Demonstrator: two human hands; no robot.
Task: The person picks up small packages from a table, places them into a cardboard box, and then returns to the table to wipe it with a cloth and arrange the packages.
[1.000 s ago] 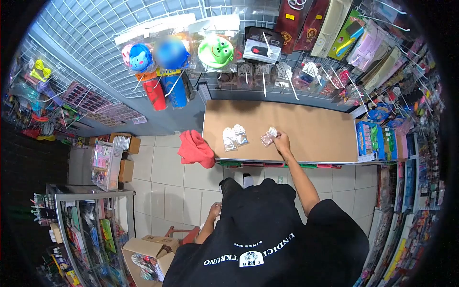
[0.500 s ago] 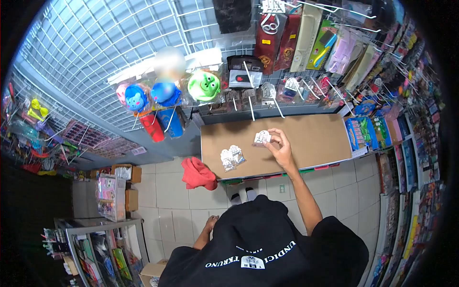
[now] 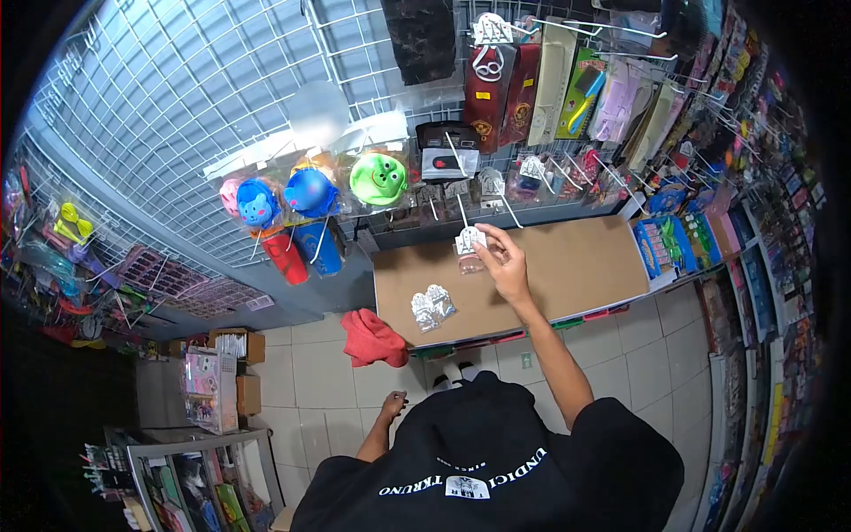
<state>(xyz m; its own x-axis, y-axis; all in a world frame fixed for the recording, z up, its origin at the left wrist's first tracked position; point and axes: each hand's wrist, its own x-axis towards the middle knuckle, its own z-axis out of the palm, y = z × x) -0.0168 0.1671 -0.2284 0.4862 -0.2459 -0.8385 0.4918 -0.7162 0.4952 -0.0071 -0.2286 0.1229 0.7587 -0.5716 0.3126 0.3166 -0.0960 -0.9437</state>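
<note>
My right hand [image 3: 505,266] pinches a small clear packet [image 3: 471,262] with a white scalloped header card, held above the brown tabletop [image 3: 567,266]. In this view the card's top edge lies right at the tip of a white wall hook [image 3: 464,211]. The packet's contents look pinkish but are too small to make out. Two similar packets [image 3: 432,307] with white cards lie side by side on the tabletop, left of that hand. Low beside my black shirt, my left hand [image 3: 394,404] hangs with loosely bent fingers and holds nothing visible.
A red cloth [image 3: 372,339] drapes at the table's left corner. Wire grid racks [image 3: 204,80] carry green and blue animal-faced items, combs and packets on protruding hooks. Blue boxes [image 3: 665,248] stand at the table's right end. Crowded shelves [image 3: 780,293] line the right side.
My right hand has lifted the packet up and a little left, to the hook's tip. My left hand has come out slightly from my side. The view has shifted slightly.
</note>
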